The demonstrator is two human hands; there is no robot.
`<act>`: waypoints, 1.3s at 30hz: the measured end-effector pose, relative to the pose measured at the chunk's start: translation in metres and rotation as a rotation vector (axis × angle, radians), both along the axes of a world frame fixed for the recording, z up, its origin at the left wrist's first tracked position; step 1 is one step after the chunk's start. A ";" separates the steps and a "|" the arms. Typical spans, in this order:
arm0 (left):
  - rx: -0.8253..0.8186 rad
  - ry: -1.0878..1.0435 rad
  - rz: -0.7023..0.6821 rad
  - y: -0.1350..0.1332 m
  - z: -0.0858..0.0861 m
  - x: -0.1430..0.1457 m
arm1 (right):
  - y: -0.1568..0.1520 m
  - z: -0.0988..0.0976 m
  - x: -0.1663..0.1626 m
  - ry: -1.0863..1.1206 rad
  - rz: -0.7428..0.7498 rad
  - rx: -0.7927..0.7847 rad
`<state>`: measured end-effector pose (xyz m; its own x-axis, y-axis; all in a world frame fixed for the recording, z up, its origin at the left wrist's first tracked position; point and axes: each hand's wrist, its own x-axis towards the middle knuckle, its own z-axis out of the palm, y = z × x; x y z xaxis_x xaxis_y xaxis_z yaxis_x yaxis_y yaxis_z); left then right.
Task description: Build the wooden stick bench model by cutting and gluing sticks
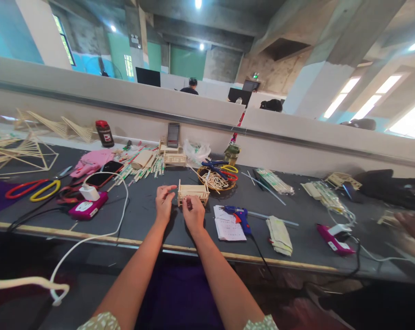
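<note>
On the counter, near the left end of its front edge, a purple power strip lies well apart from the work. Next comes the left hand, thumb and fingertips a narrow gap apart with nothing seen between them, just beside the left end of a small wooden model. The model stands upright about midway between the counter's front and back edges, its long axis running roughly along the front edge. It lies to the right of the left hand and straight beyond the right hand, which covers part of its front side and looks the nearer of the two. The right fingers are curled in, thumb close to forefinger; whether they pinch a piece, I cannot tell. Farther right, a basket sits toward the back edge, and a glue gun nearer the front.
</note>
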<state>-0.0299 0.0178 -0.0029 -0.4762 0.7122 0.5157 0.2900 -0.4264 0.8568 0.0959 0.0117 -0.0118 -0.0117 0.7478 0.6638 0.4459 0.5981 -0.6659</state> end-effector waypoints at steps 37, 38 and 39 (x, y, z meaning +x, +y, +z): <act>0.138 0.687 -0.099 -0.023 0.006 0.020 | 0.001 0.005 0.011 0.307 0.038 0.026; 0.148 0.694 -0.071 -0.022 0.005 0.020 | 0.001 0.004 0.010 0.301 0.047 0.024; 0.159 0.689 -0.044 -0.022 0.005 0.019 | 0.001 0.004 0.009 0.295 0.058 0.020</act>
